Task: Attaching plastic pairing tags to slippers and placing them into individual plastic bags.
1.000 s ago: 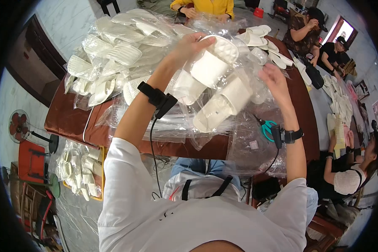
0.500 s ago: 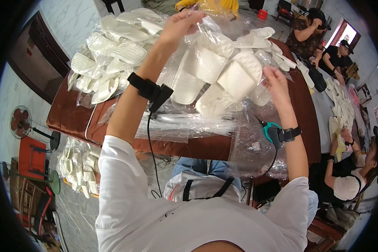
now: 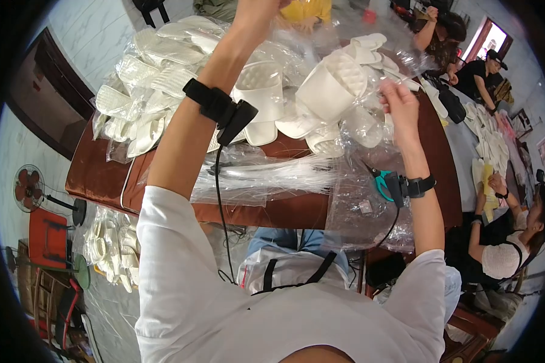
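Observation:
Two white slippers lie before me among clear film: the left slipper and the right slipper, both tilted on the heap. My right hand is closed, its fingertips pinching the edge of a clear plastic bag beside the right slipper. At the top edge my left hand is raised beyond the slippers; its fingers are mostly cut off by the picture, so what they hold is hidden. Teal-handled scissors lie on film beside my right wrist.
Bagged white slippers pile up on the left of the brown-covered table. A stack of clear plastic bags lies along its near side. A person in yellow is across; other people work at the grey table to the right.
My left hand has moved up and away to the picture's top edge. The two slippers have shifted apart and tilted. My right hand has stayed nearly in place.

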The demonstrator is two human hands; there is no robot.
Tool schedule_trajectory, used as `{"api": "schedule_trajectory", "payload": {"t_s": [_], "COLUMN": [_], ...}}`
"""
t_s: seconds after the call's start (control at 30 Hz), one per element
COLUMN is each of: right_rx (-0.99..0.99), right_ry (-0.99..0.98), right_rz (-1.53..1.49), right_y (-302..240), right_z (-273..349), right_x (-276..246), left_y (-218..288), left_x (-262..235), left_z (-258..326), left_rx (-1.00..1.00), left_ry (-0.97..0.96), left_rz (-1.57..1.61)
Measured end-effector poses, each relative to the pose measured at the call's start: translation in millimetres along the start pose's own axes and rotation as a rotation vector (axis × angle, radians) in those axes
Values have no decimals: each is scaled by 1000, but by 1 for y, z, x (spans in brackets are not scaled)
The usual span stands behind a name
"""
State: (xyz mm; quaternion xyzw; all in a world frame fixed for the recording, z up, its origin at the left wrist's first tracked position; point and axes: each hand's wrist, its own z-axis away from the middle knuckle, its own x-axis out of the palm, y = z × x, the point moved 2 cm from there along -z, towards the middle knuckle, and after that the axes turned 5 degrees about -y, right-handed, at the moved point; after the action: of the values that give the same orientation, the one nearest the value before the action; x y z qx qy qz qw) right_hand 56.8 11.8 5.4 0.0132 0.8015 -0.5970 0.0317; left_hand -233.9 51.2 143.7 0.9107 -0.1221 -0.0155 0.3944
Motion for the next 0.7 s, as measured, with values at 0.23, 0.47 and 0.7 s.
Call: {"api": "schedule_trajectory", "payload": {"t_s": [0.23,0.47,0.7], "right_rx": [-218,-390,-642], "right_ry": [222,393,664], "right_rz": [-334,-305,-204], "right_y": [-6,-23,-76], "right_z": [-13,-12,27], "right_x": [-18,-51,-138], "left_y": [5,-22,-66], "left_x": [19,61,75], "left_z": [11,100,173], "left_rx": [-129,642,254], "left_ry": [15,180,-344], "left_rz": [-335,-918,-979]}}
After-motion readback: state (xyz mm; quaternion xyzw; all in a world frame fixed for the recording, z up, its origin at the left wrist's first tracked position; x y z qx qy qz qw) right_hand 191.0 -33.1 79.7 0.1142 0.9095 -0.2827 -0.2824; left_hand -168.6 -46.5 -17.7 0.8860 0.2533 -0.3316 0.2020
